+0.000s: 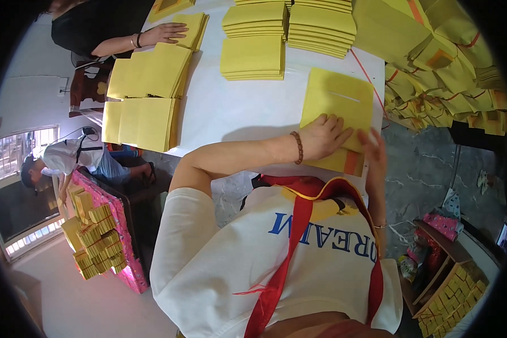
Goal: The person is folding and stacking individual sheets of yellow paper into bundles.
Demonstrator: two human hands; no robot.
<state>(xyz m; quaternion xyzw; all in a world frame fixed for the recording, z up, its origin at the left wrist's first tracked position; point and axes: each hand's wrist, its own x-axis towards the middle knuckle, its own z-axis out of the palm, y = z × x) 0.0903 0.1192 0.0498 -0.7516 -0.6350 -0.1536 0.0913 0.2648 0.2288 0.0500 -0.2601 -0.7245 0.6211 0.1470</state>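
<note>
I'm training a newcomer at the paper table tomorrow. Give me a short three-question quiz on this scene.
1. True or false: the left hand lies flat on the yellow sheet.
2. Where is the right hand? A) on the far stacks B) at the sheet's near right corner C) off the white table.
3. What does the left wrist wear?

Key: 1 true. 2 B. 3 A brown bead bracelet.
</note>
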